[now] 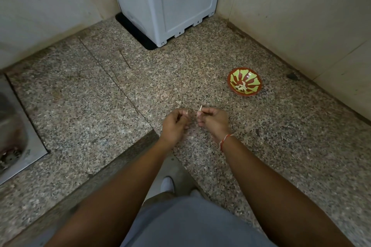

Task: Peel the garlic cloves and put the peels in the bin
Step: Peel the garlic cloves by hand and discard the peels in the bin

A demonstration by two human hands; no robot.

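Standing at a speckled granite counter (100, 94), a person works both hands close together above the stone, just this side of a red-and-green bowl (244, 81). The left hand (174, 125) has its fingers curled inward, the thumb and forefinger pinching a thin pale sliver, apparently a strip of garlic peel (187, 113). The right hand (214, 120), nearer the bowl, is likewise curled, its fingertips nipping a small whitish garlic piece (200, 108) that pokes up above the knuckles; whether this is a clove or more skin is too small to tell. A narrow gap separates the two hands. A red-and-white thread band (225, 141) circles the right wrist.

Resting on the counter beyond and to the right of the hands, the bowl holds a few pale garlic bits (241, 87) at its bottom. Well beyond the bowl and to its left, a grey plastic box (170, 6) stands in the corner against the wall on a dark mat (134, 33). Far to the left of the bowl, the edge of a steel sink (18, 142) is set into the counter. Below the counter's near edge, a white shoe (167, 183) shows on the floor.
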